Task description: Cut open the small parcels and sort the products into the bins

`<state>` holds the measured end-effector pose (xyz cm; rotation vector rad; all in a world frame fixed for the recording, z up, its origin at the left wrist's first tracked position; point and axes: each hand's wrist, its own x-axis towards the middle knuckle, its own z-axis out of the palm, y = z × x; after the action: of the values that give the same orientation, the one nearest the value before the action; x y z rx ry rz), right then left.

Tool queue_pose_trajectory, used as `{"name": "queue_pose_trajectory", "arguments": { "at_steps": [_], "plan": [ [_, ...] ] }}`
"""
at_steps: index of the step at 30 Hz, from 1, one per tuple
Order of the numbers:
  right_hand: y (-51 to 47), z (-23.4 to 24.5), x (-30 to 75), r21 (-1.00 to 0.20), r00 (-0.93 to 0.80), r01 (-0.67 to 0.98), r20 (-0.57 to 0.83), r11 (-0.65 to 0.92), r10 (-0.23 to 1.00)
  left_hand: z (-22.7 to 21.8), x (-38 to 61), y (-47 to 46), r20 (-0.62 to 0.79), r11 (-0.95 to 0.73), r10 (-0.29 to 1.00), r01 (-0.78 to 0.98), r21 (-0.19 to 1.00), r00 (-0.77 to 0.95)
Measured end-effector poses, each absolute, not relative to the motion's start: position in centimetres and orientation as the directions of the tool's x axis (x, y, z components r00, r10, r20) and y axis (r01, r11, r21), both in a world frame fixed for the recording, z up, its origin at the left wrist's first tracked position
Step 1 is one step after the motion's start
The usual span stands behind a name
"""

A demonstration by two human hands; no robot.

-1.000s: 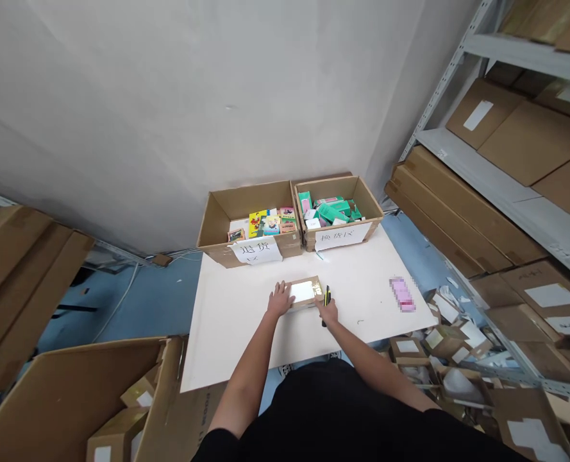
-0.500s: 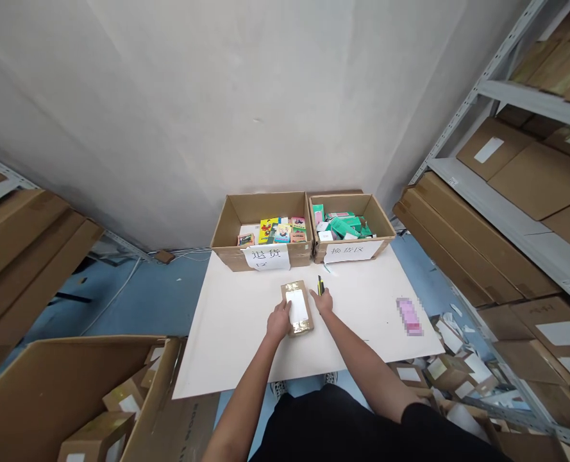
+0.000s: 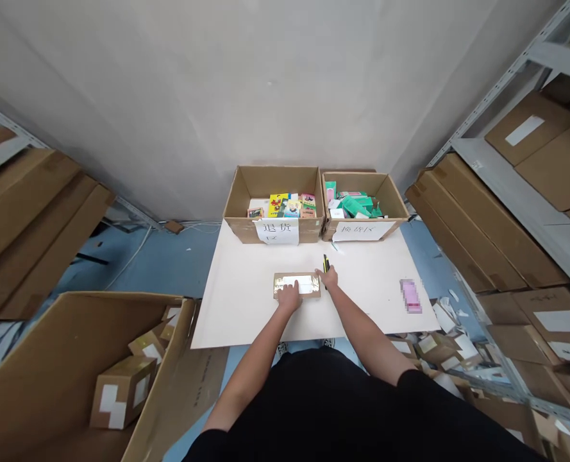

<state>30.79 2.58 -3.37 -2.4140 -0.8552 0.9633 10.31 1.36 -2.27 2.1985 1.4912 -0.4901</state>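
A small taped cardboard parcel (image 3: 308,283) with a white label lies crosswise on the white table. Over its near left edge is my left hand (image 3: 289,296), gripping it with the fingers on its top. My right hand (image 3: 329,277) is closed around a yellow and black box cutter (image 3: 326,262), which points away from me. The thumb side of that hand is at the parcel's right end; whether the blade is out is too small to tell.
Two open cartons with paper signs stand at the table's back: the left carton (image 3: 246,228) holds colourful small boxes, the right carton (image 3: 400,215) green ones. A blurred pink item (image 3: 411,296) lies at the right. A large carton (image 3: 169,359) with parcels stands left; shelves (image 3: 529,173) flank the right.
The parcel has turned from lengthwise to crosswise on the table. My left hand has shifted from its left side to its near edge. The view has tilted down and moved left.
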Motion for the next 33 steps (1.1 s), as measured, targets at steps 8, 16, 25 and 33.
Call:
{"name": "queue_pose_trajectory", "arguments": {
  "at_steps": [8, 16, 25, 33],
  "plan": [
    [-3.4, -5.2, 33.5, -0.668, 0.315, 0.274, -0.617, -0.692, 0.721, -5.0, 9.5, 0.5, -0.480, -0.333, 0.771, 0.908, 0.254, 0.418],
    [-3.3, -6.1, 33.7, -0.633, 0.196, 0.350, -0.671, -0.690, 0.715, -6.1, 9.4, 0.5, -0.485, -0.359, 0.767, 0.907, 0.219, 0.420],
    [-4.2, -6.3, 34.5, -0.596, 0.136, 0.497, -0.665, -0.631, 0.734, -6.7, 9.2, 0.3, -0.486, -0.365, 0.768, 0.908, 0.204, 0.417],
    [-5.4, -6.9, 34.4, -0.614, 0.140, 0.484, -0.649, -0.623, 0.748, -7.7, 8.7, 0.4, -0.466, -0.377, 0.765, 0.896, 0.236, 0.444]
  ]
}}
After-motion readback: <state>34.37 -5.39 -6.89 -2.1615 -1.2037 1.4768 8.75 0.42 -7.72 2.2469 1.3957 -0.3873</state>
